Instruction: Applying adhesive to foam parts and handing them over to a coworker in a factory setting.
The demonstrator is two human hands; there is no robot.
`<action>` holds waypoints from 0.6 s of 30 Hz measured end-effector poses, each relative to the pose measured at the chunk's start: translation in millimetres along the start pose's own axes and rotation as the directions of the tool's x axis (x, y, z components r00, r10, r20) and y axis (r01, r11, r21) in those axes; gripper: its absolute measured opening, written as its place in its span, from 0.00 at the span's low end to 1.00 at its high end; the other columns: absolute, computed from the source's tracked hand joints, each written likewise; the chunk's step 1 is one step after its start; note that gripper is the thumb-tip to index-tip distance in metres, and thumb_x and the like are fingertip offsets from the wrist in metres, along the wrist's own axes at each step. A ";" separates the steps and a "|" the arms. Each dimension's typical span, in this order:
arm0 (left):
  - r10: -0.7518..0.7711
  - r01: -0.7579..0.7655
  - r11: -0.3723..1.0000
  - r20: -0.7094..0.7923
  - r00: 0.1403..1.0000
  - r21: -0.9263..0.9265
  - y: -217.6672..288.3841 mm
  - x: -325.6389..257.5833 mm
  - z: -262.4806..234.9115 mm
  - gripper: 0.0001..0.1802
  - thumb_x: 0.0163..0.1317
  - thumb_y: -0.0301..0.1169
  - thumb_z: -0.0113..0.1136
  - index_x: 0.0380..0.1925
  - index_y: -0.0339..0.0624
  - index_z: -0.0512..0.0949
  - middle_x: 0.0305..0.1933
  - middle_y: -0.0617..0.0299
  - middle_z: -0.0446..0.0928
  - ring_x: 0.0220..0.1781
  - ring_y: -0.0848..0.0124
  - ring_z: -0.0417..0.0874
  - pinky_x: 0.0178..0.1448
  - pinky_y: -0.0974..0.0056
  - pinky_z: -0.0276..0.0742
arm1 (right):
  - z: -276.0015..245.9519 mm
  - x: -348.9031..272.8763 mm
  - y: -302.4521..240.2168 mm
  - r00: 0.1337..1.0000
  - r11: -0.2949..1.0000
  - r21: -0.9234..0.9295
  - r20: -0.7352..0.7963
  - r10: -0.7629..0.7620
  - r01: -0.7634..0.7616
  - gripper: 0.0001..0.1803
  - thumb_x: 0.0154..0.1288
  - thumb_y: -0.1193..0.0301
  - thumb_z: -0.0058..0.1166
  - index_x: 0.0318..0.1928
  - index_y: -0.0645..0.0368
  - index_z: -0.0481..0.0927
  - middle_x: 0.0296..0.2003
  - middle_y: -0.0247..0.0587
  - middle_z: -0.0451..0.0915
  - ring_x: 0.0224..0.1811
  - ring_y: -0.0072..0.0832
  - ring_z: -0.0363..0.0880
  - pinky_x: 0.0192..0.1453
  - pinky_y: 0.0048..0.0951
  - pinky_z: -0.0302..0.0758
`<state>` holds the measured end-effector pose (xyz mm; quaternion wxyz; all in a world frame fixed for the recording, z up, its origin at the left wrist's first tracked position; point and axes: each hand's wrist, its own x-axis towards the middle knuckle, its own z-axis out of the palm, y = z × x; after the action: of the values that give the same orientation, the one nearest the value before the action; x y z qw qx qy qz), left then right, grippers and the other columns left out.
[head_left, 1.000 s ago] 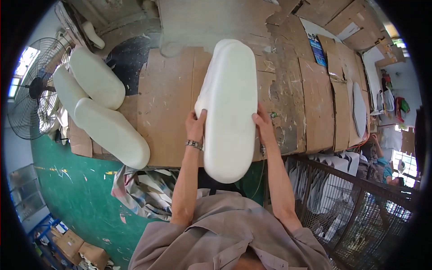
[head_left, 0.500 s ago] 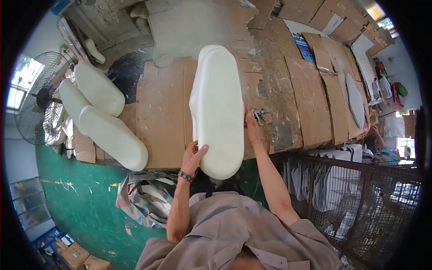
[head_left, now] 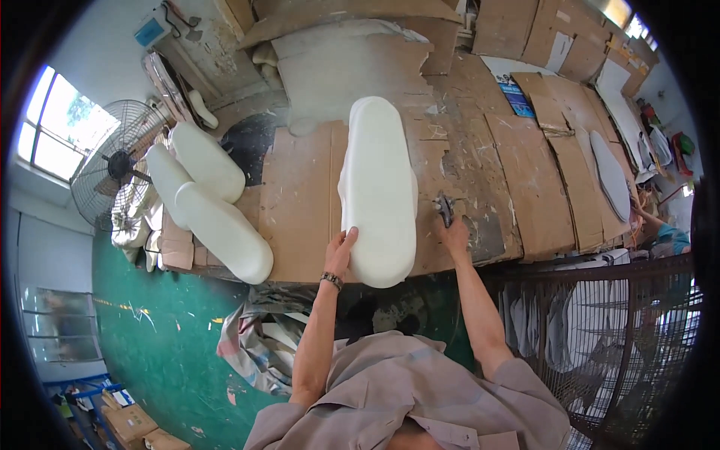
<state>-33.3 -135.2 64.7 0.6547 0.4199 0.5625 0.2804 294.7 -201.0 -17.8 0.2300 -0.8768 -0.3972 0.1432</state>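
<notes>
A long white foam pad [head_left: 380, 199] with rounded ends lies lengthwise before me, its near end jutting past the table edge. My left hand [head_left: 340, 253] is closed on its near left side, thumb on top and the other fingers partly hidden. To the right of the pad, my right hand [head_left: 454, 238] is wrapped round a small metal spray gun [head_left: 445, 208], apart from the foam. What lies under the pad is mostly hidden.
Cardboard sheets [head_left: 300, 195] cover the worktable. More white foam pads [head_left: 225, 232] are piled at the left beside a wire fan [head_left: 118, 163]. A flat grey-white piece [head_left: 611, 176] lies at the right, near another person's arm [head_left: 651, 219]. A mesh rack [head_left: 592, 330] stands at lower right.
My right hand has left the pad's side, moved right and closed round the spray gun. My left hand stays on the pad. The whole view has shifted a little.
</notes>
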 end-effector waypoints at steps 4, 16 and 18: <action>-0.025 0.025 1.000 0.004 1.000 -0.007 5.4 -0.1 3.2 0.37 0.68 0.57 0.61 0.58 0.30 0.76 0.40 0.62 0.82 0.33 0.78 0.79 0.31 0.72 0.72 | -90.4 -63.0 -15.5 0.989 0.958 0.281 -0.148 -0.011 0.053 0.21 0.60 0.62 0.64 0.46 0.64 0.77 0.30 0.52 0.83 0.35 0.49 0.82 0.42 0.44 0.77; -0.045 0.141 0.891 0.225 0.973 -0.431 -6.9 -48.3 1.7 0.18 0.73 0.39 0.60 0.53 0.36 0.76 0.49 0.60 0.82 0.46 0.68 0.84 0.50 0.58 0.85 | -272.0 -202.2 -41.6 0.909 0.842 0.359 -0.262 -0.323 0.402 0.15 0.55 0.79 0.59 0.45 0.67 0.80 0.44 0.51 0.77 0.38 0.41 0.80 0.42 0.35 0.77; -0.003 0.108 0.884 0.226 0.974 -0.454 -8.8 -46.2 2.6 0.16 0.75 0.36 0.55 0.55 0.35 0.74 0.53 0.58 0.81 0.53 0.66 0.84 0.57 0.57 0.82 | -277.0 -210.3 -46.0 0.944 0.778 0.536 -0.168 -0.282 0.328 0.17 0.61 0.79 0.54 0.52 0.65 0.78 0.47 0.44 0.78 0.40 0.24 0.80 0.37 0.24 0.81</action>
<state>-41.4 -179.0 80.2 0.8017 0.2631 0.4155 0.3396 250.6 -415.0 256.7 0.5108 -0.7003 -0.4654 0.1790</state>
